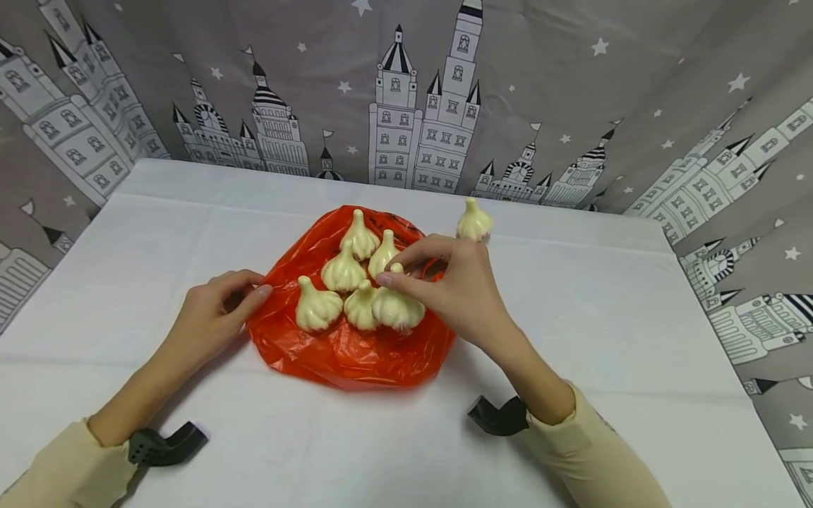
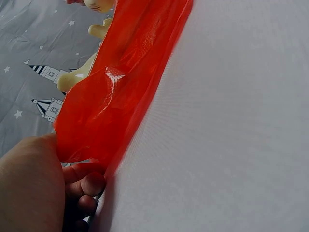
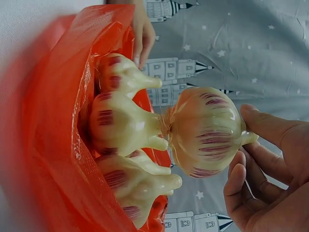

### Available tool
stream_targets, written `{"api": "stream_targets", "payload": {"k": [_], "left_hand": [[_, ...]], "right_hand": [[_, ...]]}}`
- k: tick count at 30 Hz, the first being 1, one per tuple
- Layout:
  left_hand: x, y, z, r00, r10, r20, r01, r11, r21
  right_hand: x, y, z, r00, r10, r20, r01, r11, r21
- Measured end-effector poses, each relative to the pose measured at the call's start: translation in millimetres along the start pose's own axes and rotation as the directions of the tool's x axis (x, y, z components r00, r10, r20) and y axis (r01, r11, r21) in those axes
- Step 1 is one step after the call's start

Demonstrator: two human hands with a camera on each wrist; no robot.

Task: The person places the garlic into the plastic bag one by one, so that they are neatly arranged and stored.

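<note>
A red plastic bag (image 1: pixel 346 360) lies opened out on the white table, with several garlic bulbs (image 1: pixel 318 307) in it, stems mostly upward. My left hand (image 1: pixel 212 314) pinches the bag's left edge between thumb and fingers; in the left wrist view the red film (image 2: pixel 104 116) runs up from those fingers. By its stem, my right hand (image 1: pixel 464 293) grips one garlic bulb (image 3: pixel 207 133), pale yellow with purple streaks and a tuft of roots. In the right wrist view this bulb is held over the stems of the bulbs (image 3: pixel 123 123) in the bag.
Another garlic bulb (image 1: pixel 473 223) sits on the white tablecloth (image 1: pixel 603 303) behind my right hand, outside the bag. A grey curtain (image 1: pixel 546 63) printed with castles and stars borders the table at the back and sides.
</note>
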State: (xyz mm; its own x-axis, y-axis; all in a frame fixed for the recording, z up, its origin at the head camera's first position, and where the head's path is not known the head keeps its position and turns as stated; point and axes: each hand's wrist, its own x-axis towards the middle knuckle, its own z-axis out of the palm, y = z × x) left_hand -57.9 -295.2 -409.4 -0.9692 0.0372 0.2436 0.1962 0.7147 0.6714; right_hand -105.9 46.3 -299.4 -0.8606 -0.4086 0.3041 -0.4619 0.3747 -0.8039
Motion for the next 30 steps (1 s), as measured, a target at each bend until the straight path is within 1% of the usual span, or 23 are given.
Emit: {"api": "stream_targets", "payload": {"k": [5,10,19,25,28,30], "left_hand": [[-0.5,-0.8,0.5,1.0,-0.002,0.003,0.002,1.0,0.002],[-0.7,-1.8,0.2,1.0,-0.006,0.007,0.006,1.0,0.01],[0.1,-0.8,-1.5,1.0,-0.012,0.013,0.012,1.0,0.005],[0.8,-0.2,-1.9,0.999,-0.026,0.023,0.026,1.0,0.013],[1.0,0.2,-2.0,0.999,-0.028,0.024,0.028,1.0,0.012],[1.2,0.4,-2.0,0.999,-0.025,0.024,0.024,1.0,0.009]], "right_hand": [[-1.0,0.2,6.3,1.0,0.01,0.002,-0.01,1.0,0.004],[-0.8,-1.2,19.6,0.999,0.028,0.014,-0.029,0.999,0.026],[-6.4,-4.7,46.6,0.996,0.011,0.086,-0.014,0.999,0.041],[-11.2,-1.3,63.1,0.99,0.028,0.136,-0.037,0.997,0.065],[-13.8,2.8,71.1,0.987,0.013,0.16,-0.022,0.998,0.054],[-15.4,5.5,75.9,0.986,-0.005,0.165,0.0,1.0,0.027]]}}
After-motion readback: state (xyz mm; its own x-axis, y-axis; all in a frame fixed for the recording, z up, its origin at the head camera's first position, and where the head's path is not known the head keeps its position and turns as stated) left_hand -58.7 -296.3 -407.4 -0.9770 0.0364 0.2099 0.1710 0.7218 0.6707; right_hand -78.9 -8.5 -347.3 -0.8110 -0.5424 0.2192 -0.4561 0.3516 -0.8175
